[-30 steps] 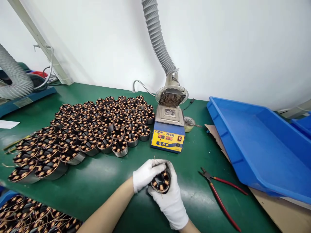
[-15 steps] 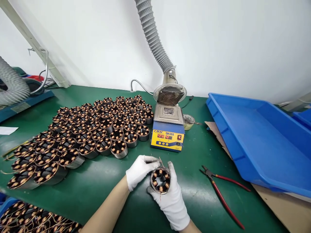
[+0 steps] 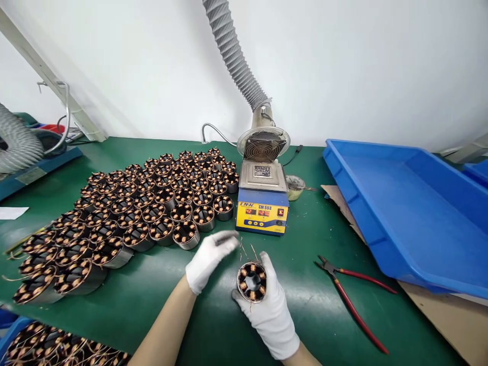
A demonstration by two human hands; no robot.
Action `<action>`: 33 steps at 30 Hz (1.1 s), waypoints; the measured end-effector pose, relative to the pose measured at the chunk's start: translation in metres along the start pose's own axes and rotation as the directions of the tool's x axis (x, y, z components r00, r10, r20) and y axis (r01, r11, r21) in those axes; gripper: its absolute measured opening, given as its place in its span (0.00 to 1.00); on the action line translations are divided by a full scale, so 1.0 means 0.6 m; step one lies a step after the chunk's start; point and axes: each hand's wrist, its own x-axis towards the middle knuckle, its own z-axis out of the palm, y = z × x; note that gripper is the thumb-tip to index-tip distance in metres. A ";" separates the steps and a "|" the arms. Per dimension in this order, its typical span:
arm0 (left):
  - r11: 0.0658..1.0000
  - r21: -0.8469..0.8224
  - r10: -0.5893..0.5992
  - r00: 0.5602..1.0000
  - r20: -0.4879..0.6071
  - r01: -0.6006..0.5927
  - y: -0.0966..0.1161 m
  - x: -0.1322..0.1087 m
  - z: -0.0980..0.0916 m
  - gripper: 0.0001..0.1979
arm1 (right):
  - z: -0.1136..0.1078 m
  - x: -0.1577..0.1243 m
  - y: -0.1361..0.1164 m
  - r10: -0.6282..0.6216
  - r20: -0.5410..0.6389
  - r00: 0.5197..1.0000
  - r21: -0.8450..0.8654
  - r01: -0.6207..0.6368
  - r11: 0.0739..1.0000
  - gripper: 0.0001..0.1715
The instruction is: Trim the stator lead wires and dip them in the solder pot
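Note:
My right hand (image 3: 271, 312), in a white glove, wraps around a motor stator (image 3: 251, 282), a metal ring with copper coils inside. The stator's open face is turned up toward me, and thin copper lead wires (image 3: 253, 252) stick up from its far edge. Another short wire end hangs at its near side. My left hand (image 3: 212, 256), also white-gloved with darkened fingertips, is held to the left of the stator, apart from it. Its fingers stretch out toward the wire tips, and nothing shows in its grasp.
Many stators (image 3: 148, 213) stand in rows at left; more with long wires fill a blue bin (image 3: 15, 333) at lower left. Ahead is a solder pot (image 3: 263, 203) beneath a fume hose (image 3: 240, 56). Red-handled cutters (image 3: 348, 300) and a blue tray (image 3: 404, 213) lie at right.
My left hand has let go at the stator's wires and pulled back to the left, its fingers straightened. My right hand keeps the stator in nearly the same place.

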 end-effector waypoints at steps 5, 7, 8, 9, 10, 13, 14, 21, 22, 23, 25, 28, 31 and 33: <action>0.995 0.017 -0.102 0.989 0.107 0.101 -0.006 -0.013 0.020 0.10 | -0.004 0.006 -0.002 0.013 0.002 1.000 -0.008 -0.013 1.000 0.46; 0.996 -0.040 -0.071 0.994 0.077 0.074 -0.011 -0.007 0.019 0.14 | -0.006 0.008 -0.002 0.007 0.021 1.000 0.005 -0.007 1.000 0.46; 0.996 -0.076 -0.051 0.997 0.055 0.055 -0.013 -0.003 0.016 0.17 | -0.007 0.009 -0.002 0.002 0.026 1.000 0.010 -0.002 1.000 0.45; 0.993 -0.112 -0.029 0.999 0.026 0.032 -0.014 0.002 0.012 0.20 | -0.008 0.009 -0.002 -0.004 0.029 1.000 0.013 0.004 1.000 0.45; 0.990 -0.141 -0.010 1.000 -0.005 0.009 -0.013 0.006 0.007 0.22 | -0.008 0.009 -0.002 -0.010 0.027 1.000 0.014 0.009 1.000 0.45; 0.990 -0.142 -0.022 1.000 -0.008 0.020 -0.009 0.008 -0.003 0.23 | -0.008 0.009 -0.002 -0.029 0.013 0.999 0.001 0.029 1.000 0.45; 0.991 -0.122 -0.054 0.998 0.025 0.057 -0.007 0.005 -0.003 0.23 | -0.008 0.009 -0.003 -0.039 0.006 0.999 -0.006 0.040 0.999 0.45; 0.982 -0.085 -0.161 0.980 0.118 0.171 -0.010 -0.014 0.022 0.12 | -0.011 0.015 -0.005 -0.053 0.026 0.998 -0.030 0.054 0.998 0.43; 0.981 -0.082 -0.168 0.979 0.119 0.179 -0.011 -0.013 0.025 0.12 | -0.012 0.015 -0.004 -0.055 0.040 0.998 -0.023 0.055 0.998 0.43; 0.979 -0.077 -0.178 0.977 0.116 0.187 -0.011 -0.013 0.028 0.11 | -0.013 0.016 -0.004 -0.056 0.053 0.997 -0.016 0.057 0.998 0.44; 0.978 -0.065 -0.191 0.978 0.086 0.197 -0.011 -0.012 0.034 0.09 | -0.014 0.016 -0.004 -0.058 0.065 0.996 -0.009 0.059 0.998 0.44; 0.982 -0.036 -0.186 0.983 0.007 0.186 -0.009 -0.014 0.042 0.07 | -0.013 0.014 -0.002 -0.054 0.067 0.996 -0.006 0.054 0.999 0.45; 0.987 -0.015 -0.159 0.985 -0.064 0.158 -0.011 -0.018 0.047 0.05 | -0.010 0.010 0.002 -0.027 0.086 0.996 0.012 0.026 1.000 0.46; 0.990 -0.006 -0.138 0.986 -0.095 0.138 -0.014 -0.020 0.048 0.05 | -0.009 0.007 0.006 -0.017 0.101 0.995 0.028 0.014 1.000 0.47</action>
